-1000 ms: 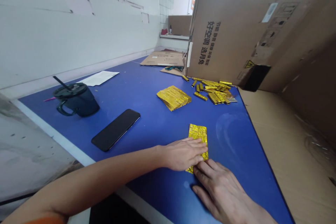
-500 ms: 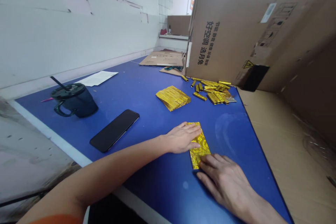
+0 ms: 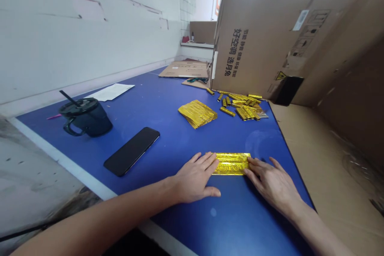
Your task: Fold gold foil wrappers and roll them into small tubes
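A gold foil sheet (image 3: 231, 164) with a lengthwise crease lies flat on the blue table, its long side running left to right. My left hand (image 3: 196, 178) is spread flat, fingertips pressing on the sheet's left end and thumb out to the side on the table. At the sheet's right end, my right hand (image 3: 270, 184) holds the edge between thumb and fingers, with one finger raised. Farther back sits a stack of gold foil sheets (image 3: 198, 114). Behind it to the right lies a pile of small rolled gold foil tubes (image 3: 246, 112).
A black phone (image 3: 132, 151) and a dark lidded mug with a straw (image 3: 88, 118) are on the left. White paper (image 3: 111, 92) lies by the wall. A large cardboard box (image 3: 258, 44) stands at the back right, flat cardboard (image 3: 184, 69) beside it. The table's right edge meets cardboard.
The gold foil sheet has turned from slanting away from me to lying crosswise. My left hand has shifted left and nearer; my right hand has moved up and right to the sheet's right end.
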Demonstrator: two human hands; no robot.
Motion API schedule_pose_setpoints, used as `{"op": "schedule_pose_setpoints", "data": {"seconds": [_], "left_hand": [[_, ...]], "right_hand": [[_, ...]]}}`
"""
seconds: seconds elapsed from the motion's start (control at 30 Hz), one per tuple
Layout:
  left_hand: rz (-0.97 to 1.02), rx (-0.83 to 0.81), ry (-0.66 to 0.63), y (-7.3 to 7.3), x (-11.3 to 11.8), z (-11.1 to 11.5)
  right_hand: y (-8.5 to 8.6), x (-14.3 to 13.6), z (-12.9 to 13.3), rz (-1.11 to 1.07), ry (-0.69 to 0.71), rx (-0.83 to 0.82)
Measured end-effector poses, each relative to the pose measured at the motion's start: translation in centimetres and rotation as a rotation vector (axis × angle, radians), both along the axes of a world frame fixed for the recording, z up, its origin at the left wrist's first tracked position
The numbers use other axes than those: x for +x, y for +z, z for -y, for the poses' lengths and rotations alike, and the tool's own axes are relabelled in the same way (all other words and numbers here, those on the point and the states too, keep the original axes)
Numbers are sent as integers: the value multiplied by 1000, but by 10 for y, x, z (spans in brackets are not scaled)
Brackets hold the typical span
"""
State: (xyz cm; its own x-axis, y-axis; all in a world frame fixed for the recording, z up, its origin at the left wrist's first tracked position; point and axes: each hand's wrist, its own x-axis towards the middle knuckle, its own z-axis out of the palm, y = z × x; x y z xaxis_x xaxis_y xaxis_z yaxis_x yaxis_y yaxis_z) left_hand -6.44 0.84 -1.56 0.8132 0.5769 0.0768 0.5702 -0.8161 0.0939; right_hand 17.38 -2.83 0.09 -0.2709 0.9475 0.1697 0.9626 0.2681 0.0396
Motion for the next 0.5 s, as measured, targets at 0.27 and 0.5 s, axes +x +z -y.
{"op": "schedule_pose_setpoints", "data": {"seconds": [0.27,0.5], "left_hand": [[17,-54,7,1,1,1],[30,-69,5,0,1,3]], "right_hand": [[-5,-3,4,-9,-76,58],[-1,-52,8,-103,130,-175]]}}
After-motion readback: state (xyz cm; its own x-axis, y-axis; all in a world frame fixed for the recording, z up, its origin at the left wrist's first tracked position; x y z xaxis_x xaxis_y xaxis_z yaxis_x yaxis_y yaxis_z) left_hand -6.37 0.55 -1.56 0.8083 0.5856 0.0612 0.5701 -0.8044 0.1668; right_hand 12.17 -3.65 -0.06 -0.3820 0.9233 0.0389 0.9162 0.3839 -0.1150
